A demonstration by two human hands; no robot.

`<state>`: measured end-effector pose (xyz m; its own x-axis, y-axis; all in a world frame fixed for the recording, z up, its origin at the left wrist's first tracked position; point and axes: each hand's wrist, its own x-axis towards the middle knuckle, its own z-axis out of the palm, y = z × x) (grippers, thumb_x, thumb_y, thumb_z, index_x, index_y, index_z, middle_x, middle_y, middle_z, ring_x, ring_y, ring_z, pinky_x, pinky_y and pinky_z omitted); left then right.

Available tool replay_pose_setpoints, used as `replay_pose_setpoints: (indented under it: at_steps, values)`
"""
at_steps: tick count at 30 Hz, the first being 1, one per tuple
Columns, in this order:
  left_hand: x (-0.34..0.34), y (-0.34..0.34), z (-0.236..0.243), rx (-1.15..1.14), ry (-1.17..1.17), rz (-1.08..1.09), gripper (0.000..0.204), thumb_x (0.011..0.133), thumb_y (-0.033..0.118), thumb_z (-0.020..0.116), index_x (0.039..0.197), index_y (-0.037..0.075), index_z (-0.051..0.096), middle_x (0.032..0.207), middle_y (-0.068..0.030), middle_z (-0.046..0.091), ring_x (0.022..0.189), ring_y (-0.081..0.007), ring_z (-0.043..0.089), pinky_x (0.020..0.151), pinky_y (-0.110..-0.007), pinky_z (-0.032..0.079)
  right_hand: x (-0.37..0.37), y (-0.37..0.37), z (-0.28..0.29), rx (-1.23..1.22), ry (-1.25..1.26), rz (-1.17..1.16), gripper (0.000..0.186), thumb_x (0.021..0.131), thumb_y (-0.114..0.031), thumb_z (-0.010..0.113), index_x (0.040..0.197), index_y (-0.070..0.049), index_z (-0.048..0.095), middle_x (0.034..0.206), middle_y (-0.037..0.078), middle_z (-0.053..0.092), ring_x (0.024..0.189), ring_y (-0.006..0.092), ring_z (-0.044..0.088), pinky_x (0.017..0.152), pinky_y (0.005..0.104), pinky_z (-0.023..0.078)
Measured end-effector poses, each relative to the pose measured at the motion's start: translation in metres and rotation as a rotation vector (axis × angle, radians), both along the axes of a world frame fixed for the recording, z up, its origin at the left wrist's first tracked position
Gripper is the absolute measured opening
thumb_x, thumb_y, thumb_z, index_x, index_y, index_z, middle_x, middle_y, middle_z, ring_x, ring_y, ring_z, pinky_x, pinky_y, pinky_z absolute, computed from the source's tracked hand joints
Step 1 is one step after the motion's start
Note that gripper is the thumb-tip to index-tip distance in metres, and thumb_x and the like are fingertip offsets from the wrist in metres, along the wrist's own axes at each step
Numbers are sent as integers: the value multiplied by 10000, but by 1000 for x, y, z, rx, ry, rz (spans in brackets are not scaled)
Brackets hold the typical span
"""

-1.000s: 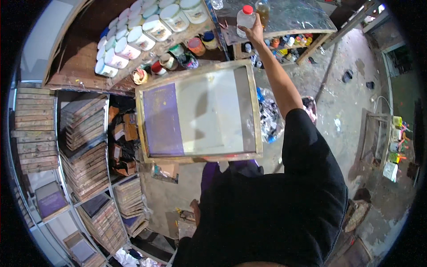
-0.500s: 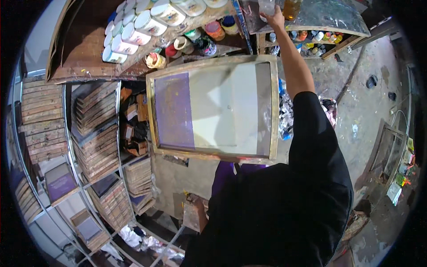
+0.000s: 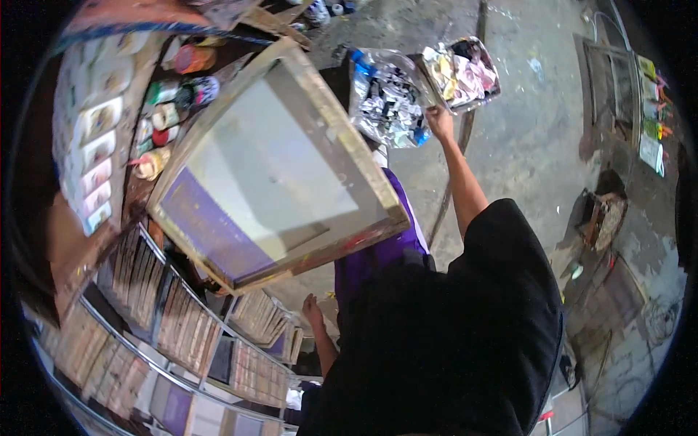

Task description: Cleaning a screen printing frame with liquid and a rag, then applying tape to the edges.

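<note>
My right hand (image 3: 439, 120) reaches out to the near corner of a shallow box of crumpled rags (image 3: 465, 69). It touches the box's rim, and its grip is too small and blurred to read. Just left of the hand lies a clear plastic bag stuffed with dark and blue scraps (image 3: 385, 98). A large wooden screen frame (image 3: 270, 173) with pale mesh and a purple band tilts in front of me. My left hand (image 3: 313, 309) hangs below the frame's lower edge with its fingers loose and nothing in it, beside racks of stacked frames (image 3: 182, 320).
Paint pots and jars (image 3: 171, 120) crowd a shelf left of the frame, with white tubs (image 3: 91, 156) further left. Metal racks fill the lower left. A stained concrete floor (image 3: 538, 138) spreads to the right, with a small crate (image 3: 602, 218) on it.
The view has swung round. My right hand has come off the upper shelf, where it held a white red-capped bottle, and now sits at the rag box. My left hand has come into view.
</note>
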<state>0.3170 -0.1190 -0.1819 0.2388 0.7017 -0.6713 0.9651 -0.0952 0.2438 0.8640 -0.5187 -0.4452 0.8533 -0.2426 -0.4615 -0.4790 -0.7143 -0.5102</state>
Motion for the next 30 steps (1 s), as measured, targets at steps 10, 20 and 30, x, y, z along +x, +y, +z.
replay_pose_setpoints:
  at_steps: [10,20,30]
  values:
    - [-71,28,14,-39,359,-366,307,911,263,577,1073,25,681,1081,-201,683,1001,-374,635,902,-432,487,-10,44,-184,0,28,283,360,796,-121,587,1152,-77,598,1144,214,631,1048,418,604,906,484,492]
    - [-64,35,51,226,729,-343,297,888,216,600,1067,-12,665,1053,-252,669,942,-399,655,773,-472,543,145,97,-297,-43,133,161,448,861,-173,520,1302,-98,542,1267,203,594,1113,399,594,996,471,457]
    - [-86,32,46,178,344,-311,426,852,249,636,1175,-28,630,1124,-294,638,1015,-457,625,866,-512,509,51,114,-291,137,62,563,318,841,-218,561,1112,-88,665,1033,235,659,957,401,638,828,488,513]
